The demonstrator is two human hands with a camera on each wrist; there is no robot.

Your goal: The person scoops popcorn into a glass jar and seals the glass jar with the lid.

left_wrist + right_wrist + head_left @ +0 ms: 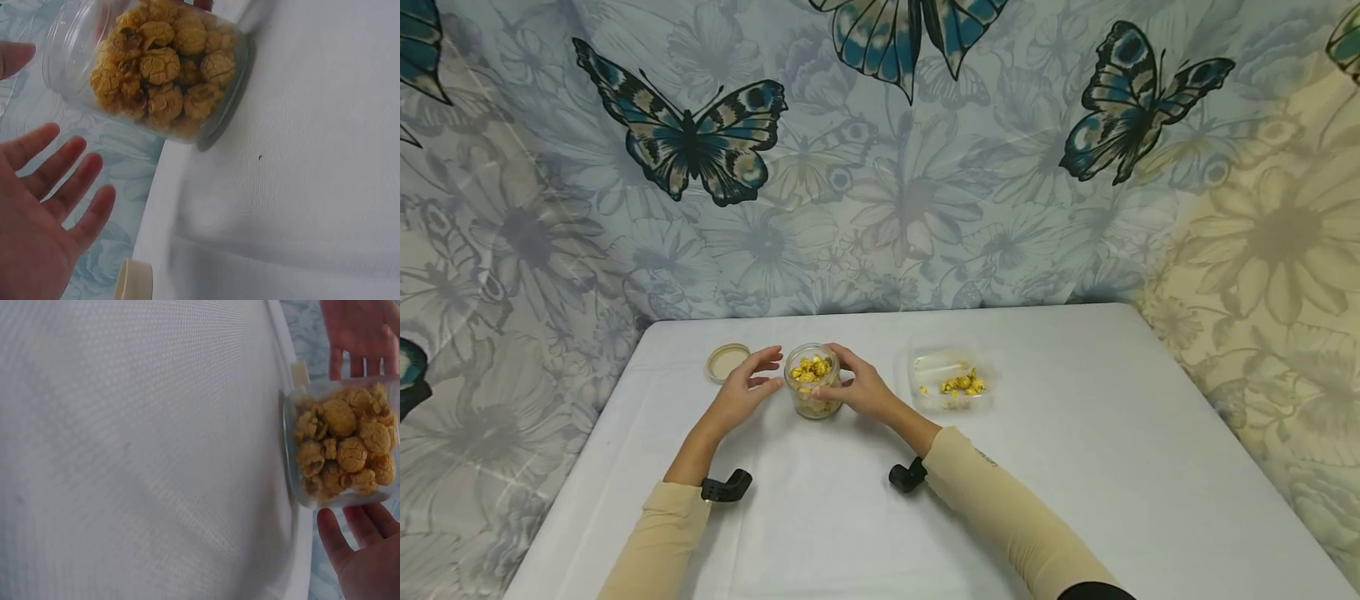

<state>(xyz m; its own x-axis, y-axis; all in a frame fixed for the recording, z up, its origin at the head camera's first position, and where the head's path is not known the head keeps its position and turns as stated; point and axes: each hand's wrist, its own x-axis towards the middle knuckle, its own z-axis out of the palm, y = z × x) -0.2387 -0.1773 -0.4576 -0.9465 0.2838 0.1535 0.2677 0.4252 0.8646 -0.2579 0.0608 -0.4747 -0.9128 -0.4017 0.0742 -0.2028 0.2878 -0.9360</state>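
A clear glass jar (814, 407) partly filled with caramel popcorn (811, 369) stands upright on the white table, its mouth uncovered. My right hand (867, 390) holds the jar from the right, thumb across the near side and fingers toward the far side. On the opposite side, my left hand (741, 396) is apart from the glass, its fingers spread and slightly bent. In the left wrist view, a gap shows between the left hand (44, 212) and the jar. The right wrist view shows the right hand's fingertips (328, 522) at the jar wall.
A cream round lid (727, 362) lies behind the left hand. Right of the jar, a clear plastic tub (928, 367) holds some more popcorn pieces (964, 383). The white table (1075, 467) ends at a butterfly-patterned cloth backdrop (917, 183).
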